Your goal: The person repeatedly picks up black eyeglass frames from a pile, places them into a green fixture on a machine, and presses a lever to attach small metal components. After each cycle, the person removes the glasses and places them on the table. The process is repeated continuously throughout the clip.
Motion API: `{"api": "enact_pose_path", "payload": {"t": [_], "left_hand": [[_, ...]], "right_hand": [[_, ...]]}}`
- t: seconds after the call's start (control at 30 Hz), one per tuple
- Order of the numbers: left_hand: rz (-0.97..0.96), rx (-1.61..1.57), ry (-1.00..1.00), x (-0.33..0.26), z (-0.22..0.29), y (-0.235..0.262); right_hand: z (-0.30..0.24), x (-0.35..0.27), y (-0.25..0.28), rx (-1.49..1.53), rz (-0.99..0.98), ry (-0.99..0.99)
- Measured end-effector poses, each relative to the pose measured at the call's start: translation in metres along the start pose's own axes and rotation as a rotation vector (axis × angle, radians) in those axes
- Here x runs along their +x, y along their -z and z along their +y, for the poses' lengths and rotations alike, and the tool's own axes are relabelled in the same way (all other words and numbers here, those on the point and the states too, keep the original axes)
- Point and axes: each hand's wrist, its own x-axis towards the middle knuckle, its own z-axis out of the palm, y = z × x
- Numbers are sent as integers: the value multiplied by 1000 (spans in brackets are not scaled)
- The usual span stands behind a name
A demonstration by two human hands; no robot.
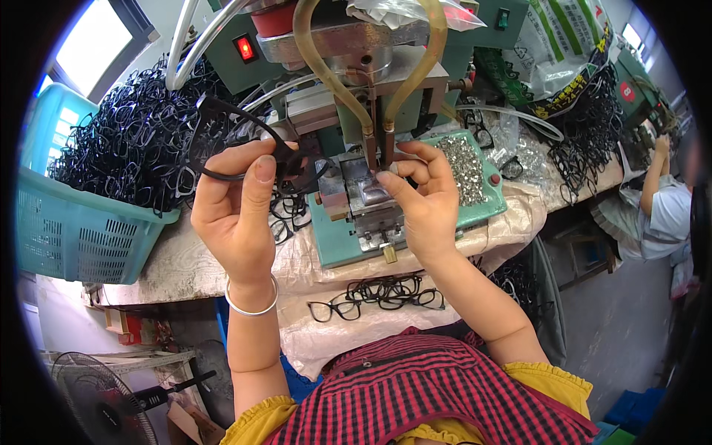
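Left hand [241,193]: pinching 1 black glasses frame [284,152], held up in the air just left of the machine [367,52]. Frame's tilted; a loose pinch could let it twist or drop.

Right hand [430,196]: thumb and index nearly together, right by the lower ends of the 2 rods [389,144] over the metal block [373,191]. Can't tell if there's a small part between them, or if they touch the rods.

Main risk, my read: fingertips in the work zone. If the rods move or run hot, expect a nip or burn. Red switch [245,49] is lit far left, so assume power's on. Anything tiny at the block could get nudged crooked.

Right of the block: tray [486,212] of metal bits [463,167]. A wrist bump there could scatter them.

Near side: loose frames [393,291] on the pale sheet [297,278]. Anything dropped could tangle in or scratch them.

Far left: heap of frames [133,141] rises above the basket [74,222] on the tabletop [185,252]. A knock could slide some off.
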Motion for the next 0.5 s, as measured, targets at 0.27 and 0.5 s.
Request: {"api": "enact_pose_path", "payload": {"t": [0.27,0.5], "left_hand": [[-130,-20,-86,-14,2,-3],[-455,396,-443,-74,-31,-24]], "right_hand": [[-30,-16,-5,-42,-94,-99],[-32,-26,109,-1374,-71,332]]}}
